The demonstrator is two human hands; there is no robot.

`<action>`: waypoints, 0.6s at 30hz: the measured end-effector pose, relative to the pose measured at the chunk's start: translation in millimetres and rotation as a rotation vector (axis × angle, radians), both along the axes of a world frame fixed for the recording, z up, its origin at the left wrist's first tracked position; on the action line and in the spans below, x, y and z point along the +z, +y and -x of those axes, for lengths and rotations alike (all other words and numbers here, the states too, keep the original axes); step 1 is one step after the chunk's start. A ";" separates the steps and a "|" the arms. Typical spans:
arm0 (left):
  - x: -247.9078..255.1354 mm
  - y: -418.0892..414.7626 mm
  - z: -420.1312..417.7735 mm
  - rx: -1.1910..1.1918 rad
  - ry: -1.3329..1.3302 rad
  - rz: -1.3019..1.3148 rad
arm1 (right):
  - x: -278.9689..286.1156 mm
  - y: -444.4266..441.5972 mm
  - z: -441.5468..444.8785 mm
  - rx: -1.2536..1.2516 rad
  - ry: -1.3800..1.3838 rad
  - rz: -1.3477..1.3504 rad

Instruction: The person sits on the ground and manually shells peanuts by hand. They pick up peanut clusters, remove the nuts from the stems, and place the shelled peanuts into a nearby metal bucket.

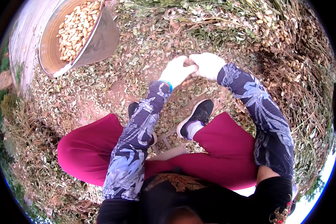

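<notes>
My left hand [177, 70], in a white glove with a blue band at the wrist, meets my right hand [208, 65] in front of my knees. The right one wears a white glove too. Their fingertips touch and curl inward. Glare washes out the gloves, so whether anything is pinched between them is hidden. Below both hands lies ground strewn with dry leaf litter [145, 53]. To the right of my right hand, pulled peanut plants [285, 64] lie heaped with pods still on their roots. A bucket [107, 37] stands at the upper left, partly filled with unshelled peanuts [79, 29].
My legs in dark red trousers are spread around a low stool [168, 152], with a dark shoe [198, 114] on the ground between them. More leafy stems [226, 21] lie at the top. A pale board-like surface [25, 47] lies beyond the bucket.
</notes>
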State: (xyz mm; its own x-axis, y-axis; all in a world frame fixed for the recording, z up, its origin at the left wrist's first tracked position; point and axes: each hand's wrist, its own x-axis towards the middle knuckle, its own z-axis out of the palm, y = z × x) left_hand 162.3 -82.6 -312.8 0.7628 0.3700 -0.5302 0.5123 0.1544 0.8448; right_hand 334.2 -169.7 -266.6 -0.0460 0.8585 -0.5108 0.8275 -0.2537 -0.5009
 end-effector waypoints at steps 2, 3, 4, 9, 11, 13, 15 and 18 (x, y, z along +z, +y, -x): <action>-12.8 -17.4 1.5 0.108 -0.045 0.117 | -5.9 -16.1 5.8 0.053 -0.087 -0.046; -7.3 -25.7 5.5 0.160 -0.024 0.192 | -15.3 -25.9 6.1 -0.006 -0.058 -0.059; -8.1 -32.7 10.3 0.237 -0.018 0.285 | -19.3 -33.4 9.8 -0.111 0.053 -0.081; -32.5 -44.0 49.2 0.690 -0.259 0.743 | -43.0 -76.1 45.6 -0.694 0.304 -0.240; -34.9 -35.8 69.3 0.820 -0.331 0.806 | -81.3 -100.7 48.8 -1.037 0.400 -0.400; -51.0 -26.3 94.8 0.782 -0.248 0.753 | -101.5 -120.4 51.6 -1.252 0.686 -0.357; -69.5 -20.4 106.5 0.602 0.107 0.459 | -98.8 -135.2 58.1 -1.392 0.856 -0.154; -92.4 -55.3 86.8 0.184 0.271 -0.273 | -129.9 -160.4 75.1 -1.523 1.011 -0.235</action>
State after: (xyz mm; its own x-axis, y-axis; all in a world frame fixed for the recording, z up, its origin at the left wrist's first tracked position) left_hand 75.5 -137.9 -405.2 0.5173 0.6416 -0.5664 0.7066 0.0532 0.7056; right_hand 259.0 -330.1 -396.5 0.5697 0.4855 -0.6632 -0.6275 -0.2642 -0.7324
